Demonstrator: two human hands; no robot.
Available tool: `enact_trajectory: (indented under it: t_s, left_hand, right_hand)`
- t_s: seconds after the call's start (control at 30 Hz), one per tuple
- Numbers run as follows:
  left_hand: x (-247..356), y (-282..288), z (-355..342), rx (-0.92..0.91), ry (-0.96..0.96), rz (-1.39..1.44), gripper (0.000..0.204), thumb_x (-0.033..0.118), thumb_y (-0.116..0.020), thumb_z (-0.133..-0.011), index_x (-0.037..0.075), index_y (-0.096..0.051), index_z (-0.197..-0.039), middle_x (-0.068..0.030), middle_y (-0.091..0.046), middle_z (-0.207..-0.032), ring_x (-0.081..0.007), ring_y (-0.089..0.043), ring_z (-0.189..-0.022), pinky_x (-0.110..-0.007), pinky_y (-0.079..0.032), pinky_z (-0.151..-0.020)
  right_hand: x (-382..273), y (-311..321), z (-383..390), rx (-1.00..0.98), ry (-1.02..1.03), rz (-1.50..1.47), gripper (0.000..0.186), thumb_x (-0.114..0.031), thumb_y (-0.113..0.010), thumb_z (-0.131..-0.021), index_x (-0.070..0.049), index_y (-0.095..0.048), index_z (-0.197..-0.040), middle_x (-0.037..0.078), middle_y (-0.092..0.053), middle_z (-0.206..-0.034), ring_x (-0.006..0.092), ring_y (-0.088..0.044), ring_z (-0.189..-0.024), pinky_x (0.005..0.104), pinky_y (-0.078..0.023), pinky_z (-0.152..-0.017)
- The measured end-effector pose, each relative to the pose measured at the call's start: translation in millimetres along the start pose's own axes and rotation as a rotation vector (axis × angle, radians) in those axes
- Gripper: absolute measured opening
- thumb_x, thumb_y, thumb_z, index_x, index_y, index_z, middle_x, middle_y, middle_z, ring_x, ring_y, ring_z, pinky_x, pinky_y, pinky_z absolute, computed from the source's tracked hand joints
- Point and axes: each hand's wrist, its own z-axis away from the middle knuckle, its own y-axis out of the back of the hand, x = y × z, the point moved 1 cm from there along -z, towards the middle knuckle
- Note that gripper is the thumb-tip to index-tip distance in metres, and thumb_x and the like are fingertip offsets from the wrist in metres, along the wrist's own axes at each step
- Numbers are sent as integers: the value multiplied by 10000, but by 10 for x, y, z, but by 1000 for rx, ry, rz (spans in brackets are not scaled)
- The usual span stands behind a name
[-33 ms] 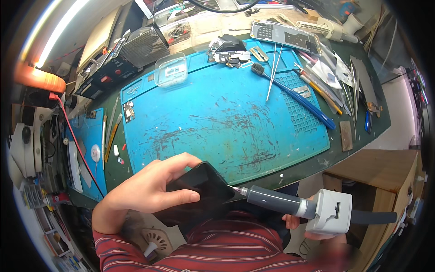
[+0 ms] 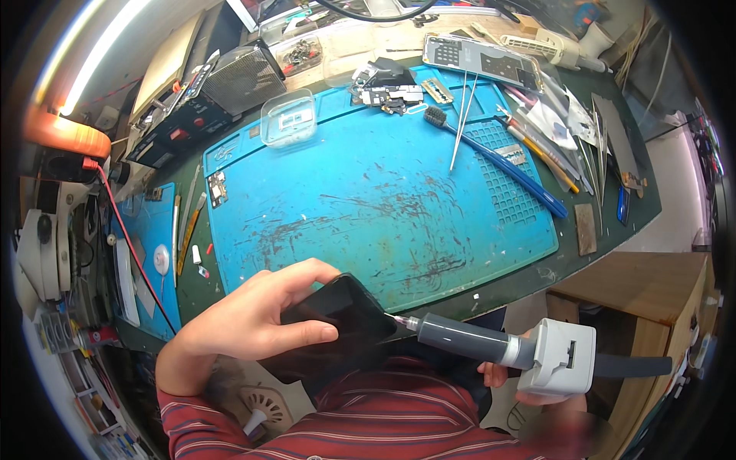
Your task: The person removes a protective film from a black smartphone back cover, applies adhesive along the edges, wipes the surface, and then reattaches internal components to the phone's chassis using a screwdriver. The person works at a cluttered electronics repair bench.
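My left hand (image 2: 268,318) is closed round a black smartphone (image 2: 349,326), thumb across its glossy face and fingers at the far edge. The phone is tilted above my lap, just off the near edge of the bench. In my right hand (image 2: 552,399) is a glue dispenser (image 2: 468,340) with a dark grey syringe barrel and a boxy white body. Its thin needle tip points left and meets the phone's right edge, or comes very near it. The white body hides most of the right hand; some fingertips show below the barrel.
A blue repair mat (image 2: 322,192) covers the bench. On it lie a blue-handled brush (image 2: 498,165), tweezers (image 2: 462,123), a clear plastic box (image 2: 289,120) and phone parts (image 2: 391,93). Pens and tools crowd the right. A wooden cabinet (image 2: 636,284) stands at right, a red cable (image 2: 126,230) at left.
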Motion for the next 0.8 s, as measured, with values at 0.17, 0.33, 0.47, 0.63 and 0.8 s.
enact_trajectory:
  t_s: [0.17, 0.33, 0.47, 0.63, 0.8]
  left_hand:
    - [3, 14, 21, 14, 40, -40, 464, 32, -803, -927, -35, -564, -1320, -78, -668, -1184, -117, -639, -1088, -290, -538, -927]
    - [9, 5, -7, -11, -44, -23, 475, 24, -802, -925, -38, -562, -1330, -82, -661, -1200, -121, -638, -1098, -293, -541, -927]
    - [10, 9, -7, -9, -9, -24, 481, 26, -802, -926, -39, -560, -1336, -85, -658, -1207, -125, -639, -1102, -297, -542, -936]
    - [-6, 5, -2, -14, -39, -5, 482, 29, -802, -927, -43, -557, -1336, -88, -670, -1199, -129, -645, -1101, -299, -540, -945]
    - [-13, 7, -5, -16, -32, -9, 479, 32, -800, -930, -46, -556, -1336, -92, -678, -1194, -132, -651, -1097, -300, -544, -939]
  right_hand:
    - [162, 144, 39, -30, 100, -101, 820, -647, -556, -917, 152, -708, -1024, 302, -706, -875, 416, -702, -836, 553, -535, -960]
    - [429, 336, 82, -87, 198, -453, 833, -646, -545, -929, 158, -695, -1088, 314, -705, -912, 432, -699, -899, 555, -541, -937]
    - [498, 232, 197, 144, 115, -469, 847, -656, -523, -938, 160, -692, -1090, 316, -703, -915, 443, -697, -917, 560, -544, -915]
    - [505, 247, 236, 82, 78, -534, 769, -633, -480, -1008, 71, -639, -1275, 379, -629, -1179, 481, -669, -1085, 563, -562, -953]
    - [381, 94, 274, 34, 87, -655, 773, -640, -460, -1030, 36, -611, -1372, 453, -567, -1308, 524, -659, -1140, 539, -593, -926]
